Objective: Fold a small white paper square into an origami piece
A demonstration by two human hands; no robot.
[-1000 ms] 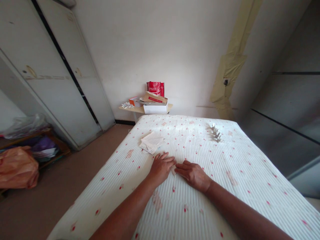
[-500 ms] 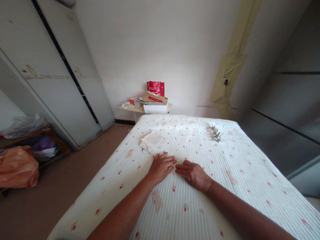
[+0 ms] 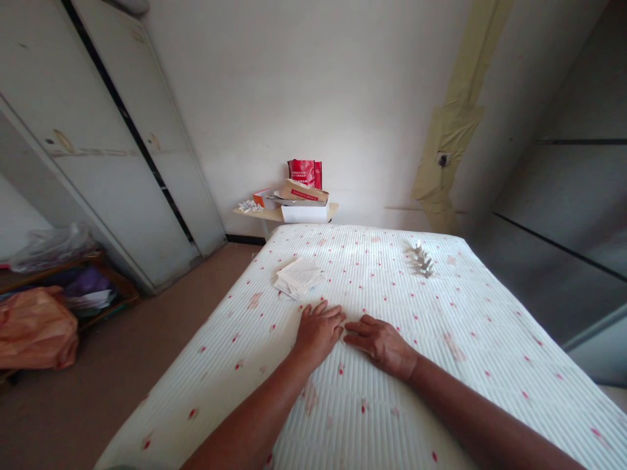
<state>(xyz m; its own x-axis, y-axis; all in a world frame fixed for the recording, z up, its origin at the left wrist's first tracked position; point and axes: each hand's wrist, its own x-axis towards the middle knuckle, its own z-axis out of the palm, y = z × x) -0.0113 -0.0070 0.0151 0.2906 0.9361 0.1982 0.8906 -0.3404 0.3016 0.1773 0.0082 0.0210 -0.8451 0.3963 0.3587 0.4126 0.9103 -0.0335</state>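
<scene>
1 head view: 2 bare hands meet over the middle of a bed with a ribbed, red-dotted white cover.
Left hand: palm down, fingers a little apart from each other, tips toward the right hand; whether they pinch anything, I cannot tell.
Right hand: fingers close together, pointing left, just beside the left hand; whether they are clamped on the piece, I cannot tell.
Small pale piece: low between the fingertips, on or just above the cover, with only a sliver showing.
Just changed: the left hand has shifted slightly, and the paler strip that stood out between the hands 0.5 s ago is now mostly covered.
Meaning for the work: the piece seems to be under close finger work, its shape impossible to judge for now.
Paper sheets: a loose, overlapping stack beyond the left hand, apart from it.
Pointed pale pieces: a small cluster farther off on the right, untouched.
Desk: behind the bed, bearing a white box and a red bag.
</scene>
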